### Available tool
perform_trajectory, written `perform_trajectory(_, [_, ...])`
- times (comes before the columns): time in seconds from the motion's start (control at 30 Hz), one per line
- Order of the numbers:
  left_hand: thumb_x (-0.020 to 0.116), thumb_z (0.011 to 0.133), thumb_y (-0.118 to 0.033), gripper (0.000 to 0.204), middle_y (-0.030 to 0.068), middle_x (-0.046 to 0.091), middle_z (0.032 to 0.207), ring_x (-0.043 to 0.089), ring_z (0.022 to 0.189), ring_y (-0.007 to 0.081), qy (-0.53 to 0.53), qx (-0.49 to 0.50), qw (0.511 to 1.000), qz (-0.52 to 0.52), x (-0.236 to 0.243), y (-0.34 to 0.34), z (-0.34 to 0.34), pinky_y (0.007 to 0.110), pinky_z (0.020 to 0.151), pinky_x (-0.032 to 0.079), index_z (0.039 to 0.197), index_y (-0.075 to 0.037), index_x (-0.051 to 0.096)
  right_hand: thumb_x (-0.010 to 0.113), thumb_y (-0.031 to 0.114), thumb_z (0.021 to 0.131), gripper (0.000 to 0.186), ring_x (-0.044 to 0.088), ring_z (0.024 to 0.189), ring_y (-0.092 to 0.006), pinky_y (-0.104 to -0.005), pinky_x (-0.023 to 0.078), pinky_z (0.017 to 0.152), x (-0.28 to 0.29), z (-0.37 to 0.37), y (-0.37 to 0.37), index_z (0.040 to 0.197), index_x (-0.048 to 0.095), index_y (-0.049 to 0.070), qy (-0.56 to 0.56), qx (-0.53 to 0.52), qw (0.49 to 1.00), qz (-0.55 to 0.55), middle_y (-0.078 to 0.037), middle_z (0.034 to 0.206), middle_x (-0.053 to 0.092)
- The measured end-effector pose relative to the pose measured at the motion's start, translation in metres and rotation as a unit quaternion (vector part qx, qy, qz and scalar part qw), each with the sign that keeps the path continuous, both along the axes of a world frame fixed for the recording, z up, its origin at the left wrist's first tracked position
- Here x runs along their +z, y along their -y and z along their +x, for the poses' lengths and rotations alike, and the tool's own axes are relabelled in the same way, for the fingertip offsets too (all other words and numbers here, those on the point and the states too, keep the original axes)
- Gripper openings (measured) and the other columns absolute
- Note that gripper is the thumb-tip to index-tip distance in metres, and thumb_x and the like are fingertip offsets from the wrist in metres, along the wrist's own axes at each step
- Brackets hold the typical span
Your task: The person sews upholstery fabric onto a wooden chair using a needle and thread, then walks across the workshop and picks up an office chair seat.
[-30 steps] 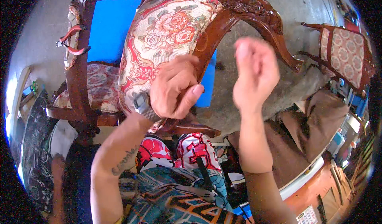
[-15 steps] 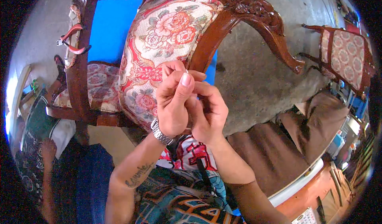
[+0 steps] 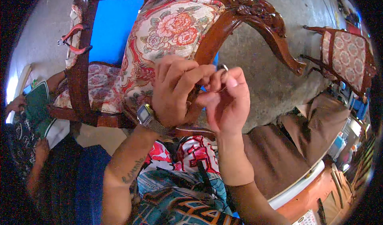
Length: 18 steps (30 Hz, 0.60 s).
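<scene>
Metal glint between both hands: a thin curved needle [image 3: 224, 68], tip poking up just above the fingertips, w/ a faint thread [image 3: 218, 90] running from it, hard to trace. Left hand [image 3: 175, 91] has thumb and forefinger pinched nearly closed, seemingly on thread or needle end; exact contact hidden behind knuckles, can't tell which. Right hand [image 3: 227, 101] also pinched, fingers curled tight, thumb against forefinger, gripping near the needle. Both hands touch each other, held just in front of the chair's dark wood frame [image 3: 239, 21], beside the floral fabric panel [image 3: 171, 37].

Judgement on technique: work looks like handling thread at the needle. Best done w/ hands braced together as now, thread end kept short and stiff, needle held still by one hand while the other moves. Keep pinch light; too hard and the thread frays or slips.

Needle appearance: slim, shiny, bent, very small in view; eye not resolvable. Thread pale, fine.

Surroundings: red-handled pliers [image 3: 74, 39] rest on the frame's far rail, well apart from hands. Wristwatch [image 3: 145, 114] on left wrist. Second chair [image 3: 345, 59] stands at right on concrete floor [image 3: 259, 85].
</scene>
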<state>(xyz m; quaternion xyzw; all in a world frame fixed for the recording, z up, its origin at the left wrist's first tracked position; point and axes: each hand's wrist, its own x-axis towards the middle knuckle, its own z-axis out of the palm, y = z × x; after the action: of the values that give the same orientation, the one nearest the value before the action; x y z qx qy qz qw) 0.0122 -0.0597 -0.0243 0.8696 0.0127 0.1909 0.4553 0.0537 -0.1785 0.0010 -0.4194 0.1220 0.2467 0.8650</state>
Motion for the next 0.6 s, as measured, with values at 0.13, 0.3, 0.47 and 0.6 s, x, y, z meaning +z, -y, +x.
perform_trajectory(0.13, [0.056,0.083,-0.039,0.040,0.0098,0.054,0.105,0.050,0.103,0.0300,0.031,-0.012,0.993,0.113,0.000,-0.005,0.001,0.047,0.095,0.034,0.109,-0.010,0.058,0.050,0.019,0.085,0.016,0.035,0.051,-0.0129,-0.0296,0.033,0.045,0.006,0.015,0.004,0.080,0.041,0.007,-0.041,-0.022,0.987,0.153,-0.001,0.062,0.036])
perform_trajectory(0.3, [0.057,0.081,-0.041,0.055,0.0154,0.054,0.109,0.049,0.112,0.0338,0.003,-0.203,0.978,0.057,-0.002,-0.010,0.017,0.052,0.103,0.029,0.120,-0.003,0.051,0.038,0.018,0.089,0.023,0.021,0.045,-0.0089,-0.0258,0.019,0.040,0.012,0.018,0.005,0.068,0.032,0.011,-0.078,-0.019,0.971,0.225,0.003,0.054,0.023])
perform_trajectory(0.47, [0.063,0.071,-0.039,0.065,0.0117,0.054,0.090,0.053,0.088,0.0296,0.018,-0.296,0.955,0.012,-0.005,-0.020,0.029,0.050,0.100,0.033,0.121,0.000,0.051,0.039,0.022,0.090,0.026,0.018,0.043,-0.0084,-0.0262,0.017,0.039,0.014,0.006,0.010,0.067,0.031,0.013,-0.106,-0.038,0.973,0.201,0.004,0.052,0.019])
perform_trajectory(0.6, [0.065,0.067,-0.042,0.038,0.0066,0.045,0.070,0.046,0.071,0.0243,0.043,-0.314,0.947,0.056,-0.003,-0.023,0.029,0.040,0.075,0.039,0.076,-0.006,0.059,0.039,0.022,0.090,0.023,0.016,0.043,-0.0082,-0.0269,0.019,0.039,0.020,-0.002,0.015,0.069,0.031,0.014,-0.127,-0.046,0.984,0.119,0.004,0.053,0.019])
